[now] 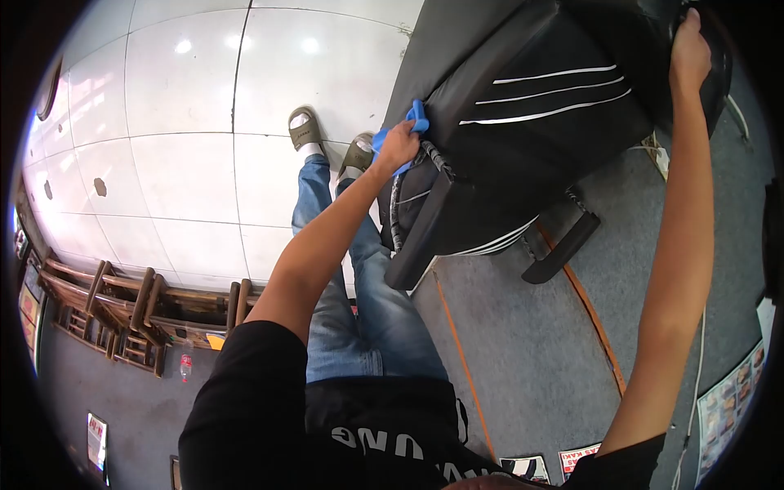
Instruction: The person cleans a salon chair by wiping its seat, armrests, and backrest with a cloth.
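A black padded chair (523, 163) with white stripes fills the upper right, tilted in my view. My left hand (400, 147) is closed on a blue cloth (419, 117), held against the chair's side close to one black armrest (420, 233). Part of the cloth is hidden under the fingers. Far to the right, my right hand (691, 59) is closed around the edge of the chair's dark upper end (714, 69). The second armrest (563, 247) sticks out on the chair's other side.
White tiles (180, 171) cover the floor at the left, beneath my sandals (302, 129). Brown wooden seating (122, 302) stands at the lower left, near a plastic bottle (186, 367). Posters (731, 408) and a white cable (698, 384) show at the lower right.
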Available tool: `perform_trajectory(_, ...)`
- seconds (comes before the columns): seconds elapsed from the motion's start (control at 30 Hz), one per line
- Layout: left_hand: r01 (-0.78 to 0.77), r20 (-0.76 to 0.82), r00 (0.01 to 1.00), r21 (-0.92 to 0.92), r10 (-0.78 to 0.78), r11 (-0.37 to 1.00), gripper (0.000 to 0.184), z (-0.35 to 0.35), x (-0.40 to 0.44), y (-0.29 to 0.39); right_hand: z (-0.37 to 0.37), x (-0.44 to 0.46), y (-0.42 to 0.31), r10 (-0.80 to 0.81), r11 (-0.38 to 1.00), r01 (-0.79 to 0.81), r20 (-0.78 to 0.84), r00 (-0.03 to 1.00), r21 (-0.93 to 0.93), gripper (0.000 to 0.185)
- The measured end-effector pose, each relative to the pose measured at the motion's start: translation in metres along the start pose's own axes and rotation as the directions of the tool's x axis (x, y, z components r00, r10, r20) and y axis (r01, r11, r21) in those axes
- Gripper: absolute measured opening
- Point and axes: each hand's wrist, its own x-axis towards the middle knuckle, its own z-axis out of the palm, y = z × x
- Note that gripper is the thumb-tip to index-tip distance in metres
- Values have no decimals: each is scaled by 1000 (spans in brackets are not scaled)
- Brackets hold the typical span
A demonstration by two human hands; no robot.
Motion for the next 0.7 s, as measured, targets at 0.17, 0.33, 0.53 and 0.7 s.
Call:
perform_trajectory(0.17, -532, -332, 827, -207, 453, 821, 27, -10, 41, 159, 5, 6, 8, 50, 999, -50, 5, 999, 18, 89)
perform_trajectory(0.33, -762, -323, 546, 193, 773, 619, 55, -9, 70, 258, 2, 11, 17, 168, 983, -168, 2, 986, -79, 83)
perform_trajectory(0.53, -709, 187, 635, 528, 750, 469, 62, -14, 30, 191, -5, 8, 4, 221, 973, -222, -16, 975, -58, 79)
perform_trajectory(0.7, -735, 392, 641, 560, 660, 382, 52, -28, 10, 175, -4, 7, 6, 249, 967, -249, 4, 968, -56, 67)
